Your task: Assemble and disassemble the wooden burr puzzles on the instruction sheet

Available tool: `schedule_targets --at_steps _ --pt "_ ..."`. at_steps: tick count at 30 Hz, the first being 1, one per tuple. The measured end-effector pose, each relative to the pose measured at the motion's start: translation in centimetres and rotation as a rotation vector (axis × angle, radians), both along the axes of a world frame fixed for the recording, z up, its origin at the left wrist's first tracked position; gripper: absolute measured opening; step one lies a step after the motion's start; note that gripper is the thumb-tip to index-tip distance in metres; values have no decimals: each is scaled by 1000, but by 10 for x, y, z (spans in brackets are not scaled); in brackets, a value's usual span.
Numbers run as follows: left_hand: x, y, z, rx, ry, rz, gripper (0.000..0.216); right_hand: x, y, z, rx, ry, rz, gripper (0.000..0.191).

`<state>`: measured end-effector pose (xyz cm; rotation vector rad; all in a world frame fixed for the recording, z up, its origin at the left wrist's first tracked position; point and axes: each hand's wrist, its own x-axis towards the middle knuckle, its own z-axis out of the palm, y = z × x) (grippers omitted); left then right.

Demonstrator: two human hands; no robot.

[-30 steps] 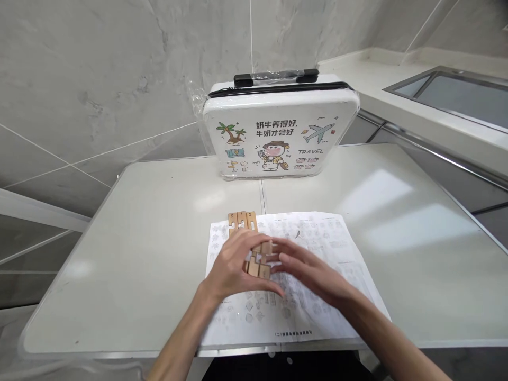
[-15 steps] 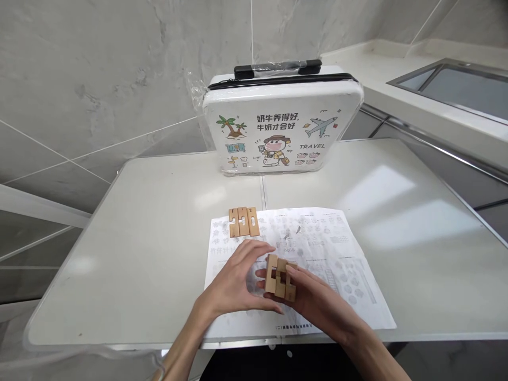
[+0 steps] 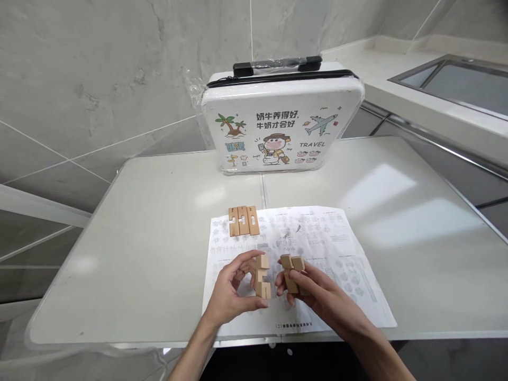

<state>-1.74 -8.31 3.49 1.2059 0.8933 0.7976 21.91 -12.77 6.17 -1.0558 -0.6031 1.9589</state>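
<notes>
Between its thumb and fingers my left hand (image 3: 232, 288) grips a notched wooden puzzle block (image 3: 262, 277), held upright by its two ends. To the right, my right hand (image 3: 317, 283) is closed on notched wooden puzzle pieces (image 3: 291, 273); they look like two, pressed side by side, partly hidden by the thumb and fingers. A small gap separates what the two hands hold. Both are above a printed sheet (image 3: 337, 307). Three flat wooden puzzle pieces (image 3: 243, 220) with cut-outs and marks lie side by side at the sheet's upper left.
A white hard case (image 3: 337, 106) with cartoon prints and a black handle stands at the back of the white table (image 3: 138, 238). Behind it is a grey tiled wall (image 3: 119, 79). A counter with a sink (image 3: 456, 87) is at the right.
My left hand has taken one notched block off the group in my right hand. The hands have drawn apart, and the right keeps the other pieces, now turned.
</notes>
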Motion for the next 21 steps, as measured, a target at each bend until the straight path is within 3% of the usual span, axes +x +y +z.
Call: schedule_targets --at_steps 13,21 --pt "10 -14 -9 -122 -222 32 74 0 -2 0 -77 25 8 42" --pt "14 -14 -7 -151 -255 76 71 -2 -3 -3 -30 48 -28 40"
